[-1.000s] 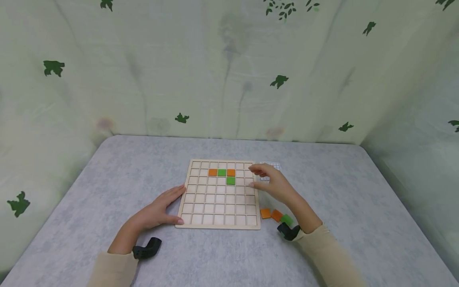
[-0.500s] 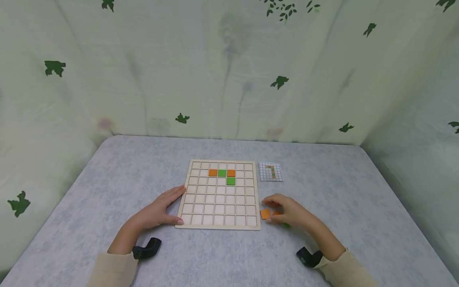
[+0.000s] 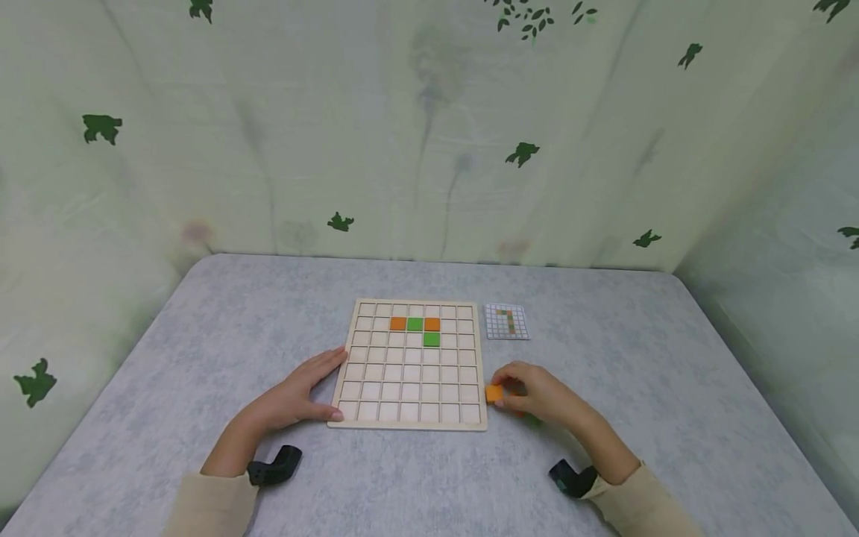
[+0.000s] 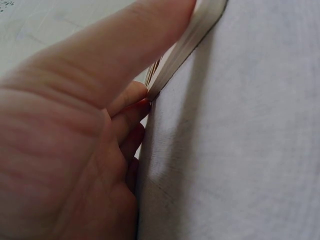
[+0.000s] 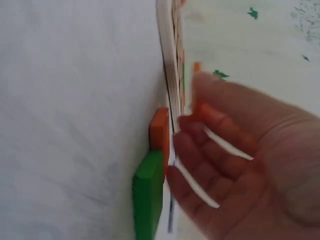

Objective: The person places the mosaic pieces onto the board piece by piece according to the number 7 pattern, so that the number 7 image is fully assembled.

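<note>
A wooden grid board (image 3: 411, 373) lies flat on the table, with orange and green square tiles in its upper cells; one green tile (image 3: 432, 339) sits below the row's right end. My left hand (image 3: 298, 395) rests against the board's left edge, thumb at the near corner, fingers fairly straight. Just right of the board, my right hand (image 3: 540, 391) pinches an orange tile (image 3: 493, 394) between thumb and fingers. In the right wrist view that tile (image 5: 196, 87) is off the table. Under the hand lie another orange tile (image 5: 159, 132) and a green tile (image 5: 148, 195), mostly hidden in the head view.
A small pattern card (image 3: 508, 322) with a coloured grid lies beyond the right hand, beside the board's upper right. The grey table (image 3: 637, 358) reaches back to a pale curtain (image 3: 429, 149) with green leaf shapes.
My right hand has come down from the board's upper right to the loose tiles and now pinches an orange one, raised slightly. The left hand has stayed at the board's edge.
</note>
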`<act>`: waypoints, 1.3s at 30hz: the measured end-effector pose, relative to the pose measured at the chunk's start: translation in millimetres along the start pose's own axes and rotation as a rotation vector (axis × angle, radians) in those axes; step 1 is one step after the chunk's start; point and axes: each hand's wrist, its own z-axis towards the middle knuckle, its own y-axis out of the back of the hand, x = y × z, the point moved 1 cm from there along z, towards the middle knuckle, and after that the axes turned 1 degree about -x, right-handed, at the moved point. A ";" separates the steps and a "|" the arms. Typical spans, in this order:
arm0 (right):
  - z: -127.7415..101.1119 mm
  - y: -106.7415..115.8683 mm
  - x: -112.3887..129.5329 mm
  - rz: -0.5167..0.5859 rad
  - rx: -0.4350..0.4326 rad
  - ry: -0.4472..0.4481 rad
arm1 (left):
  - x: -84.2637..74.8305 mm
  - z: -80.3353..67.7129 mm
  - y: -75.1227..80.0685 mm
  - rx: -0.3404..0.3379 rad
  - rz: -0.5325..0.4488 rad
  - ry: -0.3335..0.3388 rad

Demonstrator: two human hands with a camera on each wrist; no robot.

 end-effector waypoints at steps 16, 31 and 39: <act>66.8 -13.1 33.9 0.118 -0.202 0.087 | 1.5 0.4 -0.6 0.002 -0.006 -0.003; 94.0 -40.9 27.4 0.099 -0.153 -0.002 | -2.4 -1.2 -0.3 0.005 -0.007 0.014; 95.0 -37.0 29.6 0.061 -0.104 -0.010 | -2.7 -1.9 0.7 0.007 -0.026 0.024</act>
